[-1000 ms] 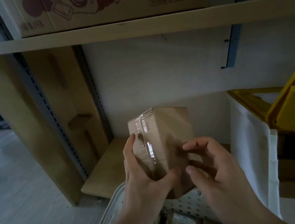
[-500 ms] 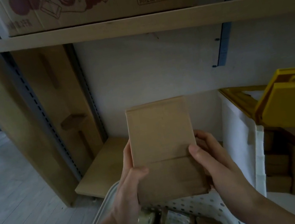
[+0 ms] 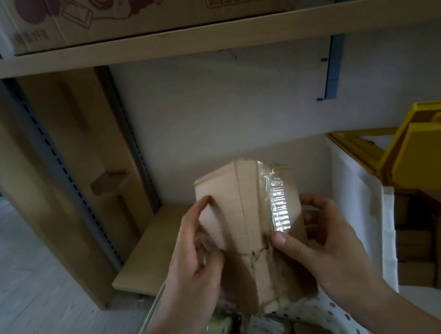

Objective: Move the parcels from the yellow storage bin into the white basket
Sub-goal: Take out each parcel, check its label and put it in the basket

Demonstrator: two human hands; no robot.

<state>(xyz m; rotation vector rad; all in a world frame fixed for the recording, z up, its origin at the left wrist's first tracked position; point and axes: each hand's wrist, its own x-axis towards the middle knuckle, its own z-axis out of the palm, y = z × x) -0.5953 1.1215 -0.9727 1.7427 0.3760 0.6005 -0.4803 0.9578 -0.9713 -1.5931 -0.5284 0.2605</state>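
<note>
Turned since half a second ago, the taped brown cardboard parcel (image 3: 250, 232) now shows us its corner edge. Our left hand (image 3: 192, 263) and right hand (image 3: 323, 240) each curl round a side, holding it above the white perforated basket (image 3: 332, 313), probably to orient it; the yellow plastic storage bin (image 3: 436, 158) sits right.

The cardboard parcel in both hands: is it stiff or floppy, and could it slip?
The cardboard parcel probably stays stiff: its edges look straight between the left hand and the right hand. It seems light, since fingertips alone hold it. The glossy tape strip may be slippery.
</note>
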